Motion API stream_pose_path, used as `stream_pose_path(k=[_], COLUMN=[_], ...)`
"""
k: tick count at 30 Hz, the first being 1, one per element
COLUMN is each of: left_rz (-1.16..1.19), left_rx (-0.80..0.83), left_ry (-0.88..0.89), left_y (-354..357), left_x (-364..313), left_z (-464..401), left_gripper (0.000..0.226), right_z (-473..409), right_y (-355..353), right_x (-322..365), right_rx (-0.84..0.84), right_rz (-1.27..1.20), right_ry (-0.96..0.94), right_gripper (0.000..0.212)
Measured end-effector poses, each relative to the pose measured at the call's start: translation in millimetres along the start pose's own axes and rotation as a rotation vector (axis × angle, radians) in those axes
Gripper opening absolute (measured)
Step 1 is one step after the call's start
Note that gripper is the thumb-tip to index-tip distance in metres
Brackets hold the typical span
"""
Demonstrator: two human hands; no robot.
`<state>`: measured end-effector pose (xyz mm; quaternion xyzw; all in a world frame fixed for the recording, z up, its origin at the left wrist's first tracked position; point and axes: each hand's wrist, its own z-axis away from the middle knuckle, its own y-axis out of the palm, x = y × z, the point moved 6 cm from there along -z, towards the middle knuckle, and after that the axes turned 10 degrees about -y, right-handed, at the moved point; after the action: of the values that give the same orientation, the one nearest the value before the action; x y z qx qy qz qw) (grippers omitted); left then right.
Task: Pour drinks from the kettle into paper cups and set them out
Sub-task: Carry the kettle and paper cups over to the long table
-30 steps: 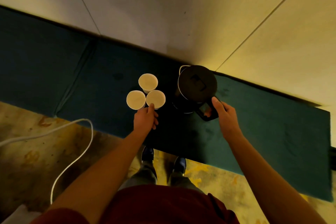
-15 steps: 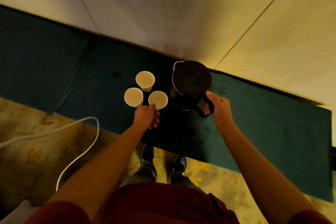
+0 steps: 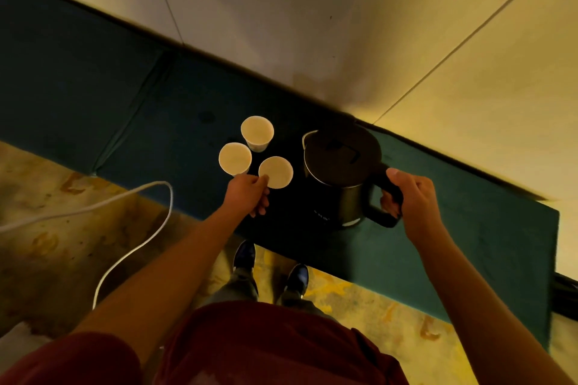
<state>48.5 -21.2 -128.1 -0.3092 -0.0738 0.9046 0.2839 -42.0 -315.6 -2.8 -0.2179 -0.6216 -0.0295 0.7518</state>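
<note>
Right hand: the right hand (image 3: 416, 197) reaches forward with fingers curled round the handle of the black kettle (image 3: 342, 172), thumb on top.
Left hand: the left hand (image 3: 250, 194) stretches out and pinches the near side of the nearest paper cup (image 3: 276, 172).
Kettle: lid on, held upright over the dark green bench (image 3: 469, 228); whether its base touches the bench cannot be told.
Other cups: a left cup (image 3: 235, 158) and a far cup (image 3: 257, 133) stand close beside the held one.
Floor: a white cable (image 3: 131, 256) loops to the left.

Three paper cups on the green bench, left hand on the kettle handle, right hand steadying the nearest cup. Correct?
Hands are swapped. In the head view the right hand grips the kettle handle, and the left hand holds the nearest cup. Three cups on the green bench is right.
</note>
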Motion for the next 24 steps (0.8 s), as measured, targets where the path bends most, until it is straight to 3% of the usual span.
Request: stream_pose_path(k=[10, 15, 21, 24], left_rz=[-0.020, -0.045, -0.029, -0.184], left_rx=[0.074, 0.072, 0.064, -0.030], left_ry=[0.003, 0.018, 0.014, 0.083], left_y=[0.7, -0.3, 0.4, -5.9], left_x=[8.0, 17.8, 28.4, 24.4], left_z=[9.3, 4.9, -0.7, -1.3], left_gripper=[0.035, 0.036, 0.039, 0.039], right_z=[20.3, 35.7, 42.3, 39.6], right_y=[4.1, 14.0, 20.1, 21.1], right_x=[-7.5, -6.6, -1.6, -1.0], right_rx=[0.080, 0.083, 0.046, 0.028], right_rz=[0.159, 0.110, 0.038, 0.024], right_ry=[0.028, 0.051, 0.051, 0.039], right_gripper=[0.064, 0.072, 0.048, 0.047])
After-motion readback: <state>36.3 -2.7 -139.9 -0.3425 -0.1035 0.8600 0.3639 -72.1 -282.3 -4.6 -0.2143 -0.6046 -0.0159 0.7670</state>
